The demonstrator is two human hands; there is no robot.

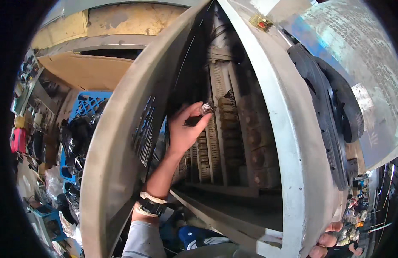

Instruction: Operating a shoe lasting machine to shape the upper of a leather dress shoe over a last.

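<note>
Inside a tall metal cabinet (274, 99), my left hand (185, 129) reaches up among the electrical parts. Its thumb and forefinger pinch a small, shiny silvery piece (206, 109); its exact kind is too small to tell. Just behind the fingertips are pale slotted wiring ducts (217, 86) and a column of yellowish, dusty terminal-like blocks (228, 116). A watch (151, 205) sits on my left wrist. At the lower right, the curled fingers of my right hand (324, 241) grip the cabinet's outer side; the rest of that hand is hidden.
The vented cabinet door (108, 142) stands ajar on the left. Black shoe soles (326, 107) lie on the cabinet's right side, near a small yellowish tray (261, 22). Beyond the door are a blue crate (85, 103) of black items and a cardboard sheet (85, 71).
</note>
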